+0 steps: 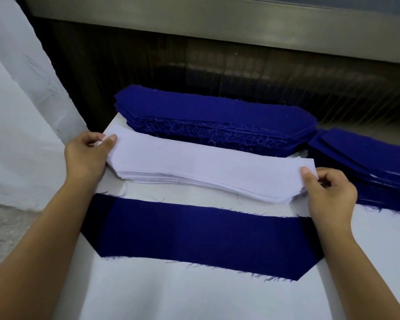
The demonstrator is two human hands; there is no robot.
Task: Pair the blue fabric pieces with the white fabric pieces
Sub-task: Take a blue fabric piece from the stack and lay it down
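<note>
A stack of white fabric pieces [194,167] lies across the middle of the white table [194,296]. My left hand [88,153] pinches the top white piece at its left end. At the right end, my right hand [328,192] pinches the same top piece, thumb on top. One single blue fabric piece [199,234] lies flat in front of the white stack, nearer to me. Behind the white stack sits a thick stack of blue pieces [213,118] with frayed threads.
A second pile of blue pieces [367,167] fans out at the right edge of the table. A dark machine with a metal rail [217,26] runs along the back. White cloth [16,112] hangs at the left.
</note>
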